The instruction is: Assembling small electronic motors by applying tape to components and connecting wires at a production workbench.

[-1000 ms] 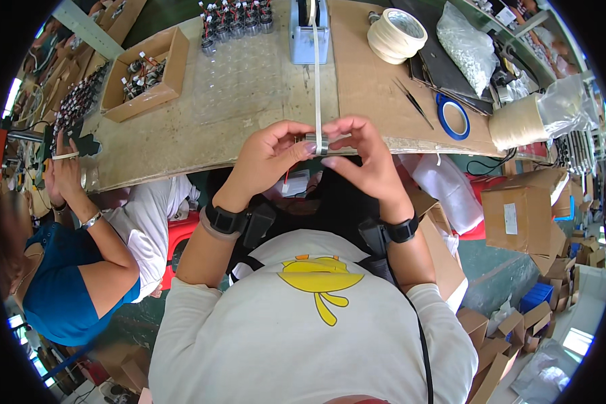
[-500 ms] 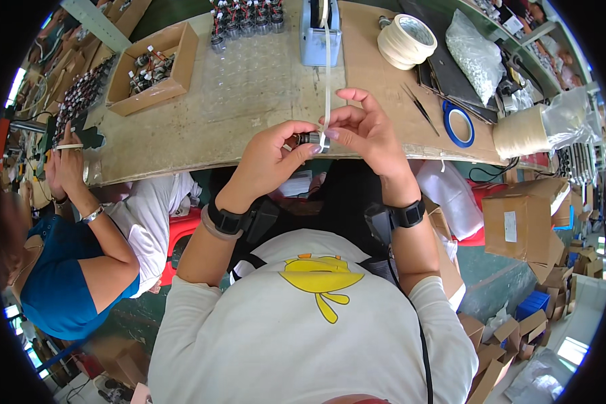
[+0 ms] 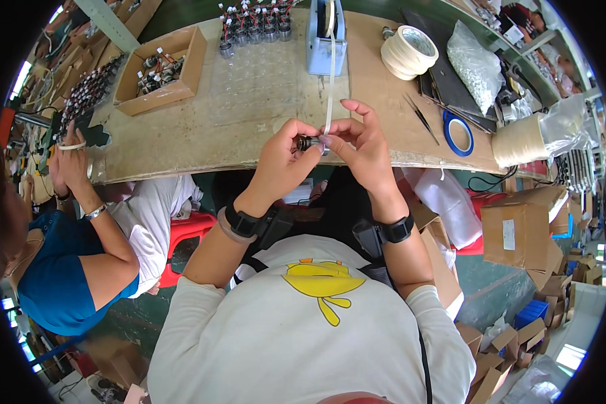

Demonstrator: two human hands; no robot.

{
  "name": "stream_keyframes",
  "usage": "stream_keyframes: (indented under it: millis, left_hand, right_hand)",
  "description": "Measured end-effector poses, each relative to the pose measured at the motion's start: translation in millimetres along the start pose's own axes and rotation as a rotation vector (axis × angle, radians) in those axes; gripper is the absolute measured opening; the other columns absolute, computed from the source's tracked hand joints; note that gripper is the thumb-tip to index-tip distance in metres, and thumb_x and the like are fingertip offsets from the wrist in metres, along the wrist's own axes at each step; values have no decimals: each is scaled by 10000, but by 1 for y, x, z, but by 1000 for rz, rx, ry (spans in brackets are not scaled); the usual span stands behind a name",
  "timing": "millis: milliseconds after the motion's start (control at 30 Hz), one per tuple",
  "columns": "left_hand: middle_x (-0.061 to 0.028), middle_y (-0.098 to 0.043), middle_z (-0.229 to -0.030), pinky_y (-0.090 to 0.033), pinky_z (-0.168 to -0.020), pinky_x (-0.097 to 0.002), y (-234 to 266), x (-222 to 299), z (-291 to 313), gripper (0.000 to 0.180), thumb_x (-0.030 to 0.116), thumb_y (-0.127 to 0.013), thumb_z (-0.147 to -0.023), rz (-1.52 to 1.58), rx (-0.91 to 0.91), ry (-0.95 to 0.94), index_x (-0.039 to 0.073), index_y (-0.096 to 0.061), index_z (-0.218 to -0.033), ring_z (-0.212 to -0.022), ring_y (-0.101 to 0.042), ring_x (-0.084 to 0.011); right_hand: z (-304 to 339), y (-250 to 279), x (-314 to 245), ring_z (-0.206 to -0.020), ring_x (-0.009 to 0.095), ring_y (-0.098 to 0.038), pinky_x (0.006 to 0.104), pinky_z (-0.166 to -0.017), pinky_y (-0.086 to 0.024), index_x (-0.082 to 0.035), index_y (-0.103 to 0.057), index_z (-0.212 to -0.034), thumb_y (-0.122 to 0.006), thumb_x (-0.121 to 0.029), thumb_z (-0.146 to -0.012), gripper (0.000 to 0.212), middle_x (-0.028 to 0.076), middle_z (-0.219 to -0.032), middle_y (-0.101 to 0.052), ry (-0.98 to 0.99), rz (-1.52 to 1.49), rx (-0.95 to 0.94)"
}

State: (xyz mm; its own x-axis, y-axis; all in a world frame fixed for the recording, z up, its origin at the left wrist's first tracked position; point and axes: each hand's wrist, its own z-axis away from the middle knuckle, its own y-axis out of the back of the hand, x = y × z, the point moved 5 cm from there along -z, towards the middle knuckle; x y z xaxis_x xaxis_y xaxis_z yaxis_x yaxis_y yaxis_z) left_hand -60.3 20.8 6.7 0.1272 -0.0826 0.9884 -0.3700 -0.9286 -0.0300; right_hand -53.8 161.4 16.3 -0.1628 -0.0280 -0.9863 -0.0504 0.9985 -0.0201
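Observation:
My left hand (image 3: 281, 163) is closed around a small dark and silver cylindrical motor (image 3: 306, 143) above the table's near edge. A narrow pale strip of tape (image 3: 330, 91) runs down from a blue tape dispenser (image 3: 314, 62) to this motor. With thumb and index finger, my right hand (image 3: 365, 149) pinches the tape's lower end against the motor, the other fingers raised. Several similar motors (image 3: 269, 30) with red and black wires stand in rows on a clear plastic tray (image 3: 249, 91). More lie loose in a cardboard box (image 3: 194, 64).
Rolls of cream tape (image 3: 409, 54), tweezers (image 3: 421, 120), a blue tape roll (image 3: 458, 133) and a bag of white pieces (image 3: 475, 67) lie to the right. At the left, a co-worker's hands (image 3: 71, 161) work beside many dark parts. Cardboard boxes (image 3: 518, 232) stand at the lower right.
My right thumb and fingers have come down onto the tape at the motor and closed in toward my left hand. The view has shifted slightly; the motor stays in my left hand.

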Motion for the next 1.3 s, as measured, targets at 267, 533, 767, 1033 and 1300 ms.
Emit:
stream_keyframes:
  millis: [267, 533, 767, 1033, 1300]
  left_hand:
    - [-27, -560, -775, -419, -558, -209, 3, -24, -4, 114, 61, -541, -813, 287, 116, 199, 21, -515, -917, -645, -516, -74]
    - [-35, -570, -794, -440, -571, -241, 29, -29, 2, 87, 139, -496, -832, 598, 86, 249, 61, -522, -862, -646, -535, -110]
    - [-29, -578, -818, -464, -573, -247, 178, -8, -21, 162, 225, -514, -868, 531, 518, 128, 69, -545, -840, -706, -548, -102]
    - [-69, -574, -844, -466, -597, -232, 272, 43, -82, 157, 142, -571, -830, 342, 651, 8, 25, -560, -935, -741, -548, -131]
    - [-89, -541, -1056, -452, -790, -313, 222, 52, -143, 363, 198, -583, -817, -375, 557, -53, -18, -512, -1101, -926, -532, -188]
  right_hand:
    - [1, -9, 24, -848, 144, -572, 253, -786, -449, -38, -356, -1194, -571, 47, -807, 451, 82, -891, -589, -155, -376, 29]
    - [9, -14, 34, -890, 163, -563, 273, -815, -430, -58, -392, -1178, -562, -15, -828, 391, 95, -965, -576, -237, -642, 29]
    - [22, 1, 29, -848, 122, -535, 247, -782, -422, -62, -395, -1184, -540, -87, -864, 352, 99, -1050, -566, -245, -432, 1]
    - [23, 4, 22, -834, 102, -528, 242, -772, -422, -60, -413, -1160, -521, -101, -879, 304, 88, -1053, -564, -220, -425, -5]
    - [24, 14, 14, -837, 101, -522, 243, -779, -422, -55, -455, -1106, -510, -78, -879, 235, 85, -1065, -557, -179, -412, -20]
